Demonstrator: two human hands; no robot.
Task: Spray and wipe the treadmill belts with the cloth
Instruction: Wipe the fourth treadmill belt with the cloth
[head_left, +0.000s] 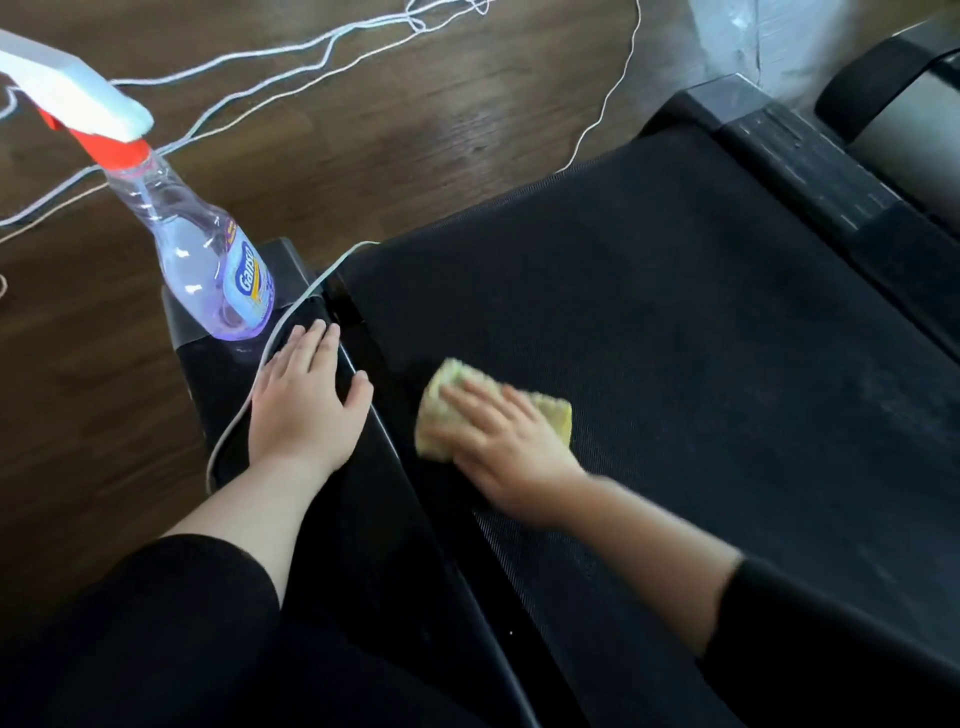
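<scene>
Ribbed black belt (675, 338) under right hand (498, 441) pressing nubby yellow cloth (550, 413).

belt (675, 338) open right, bottle (208, 260) blocks left

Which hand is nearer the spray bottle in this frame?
Left. The left hand rests flat on the side rail, close beside the base of the spray bottle. The right hand presses the cloth on the belt, farther right.
</scene>
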